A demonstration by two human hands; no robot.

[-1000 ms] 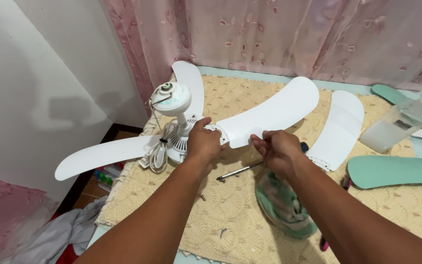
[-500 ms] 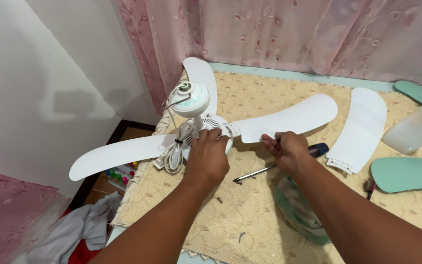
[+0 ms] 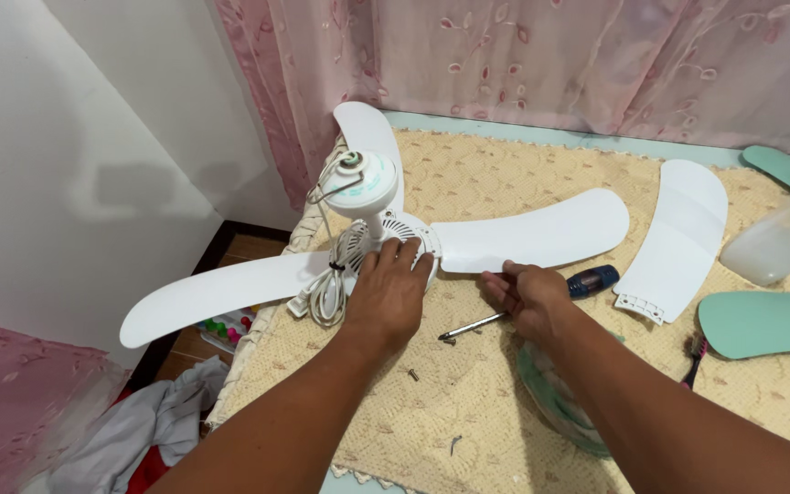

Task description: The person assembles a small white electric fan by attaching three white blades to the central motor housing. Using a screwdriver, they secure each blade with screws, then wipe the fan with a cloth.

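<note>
Left hand (image 3: 388, 291) is down flat on the white fan motor hub (image 3: 386, 240), fingers spread over the vented housing, pressing rather than gripping. The fan sits at the far left corner of the worktop (image 3: 468, 412), on the cream woven mat (image 3: 505, 165), with one blade (image 3: 221, 295) overhanging the left edge. Right hand (image 3: 525, 295) hovers loosely curled at the root of the near blade (image 3: 532, 233), fingers just under its edge and right above the screwdriver (image 3: 523, 306); whether it pinches anything, I cannot tell.

Judging by looks, this fan is light, thin plastic. The blades seem stiff along their length but likely to flex and crack at the root if levered. Best hold looks like the hub or the stem below the round cap (image 3: 358, 183), not the blade tips. The coiled cord (image 3: 322, 291) hangs loose by the hub and could snag.

A detached white blade (image 3: 678, 233) lies to the right, teal blades (image 3: 765, 325) beyond it, and a small loose screw (image 3: 412, 374) rests on the mat near the left wrist.
</note>
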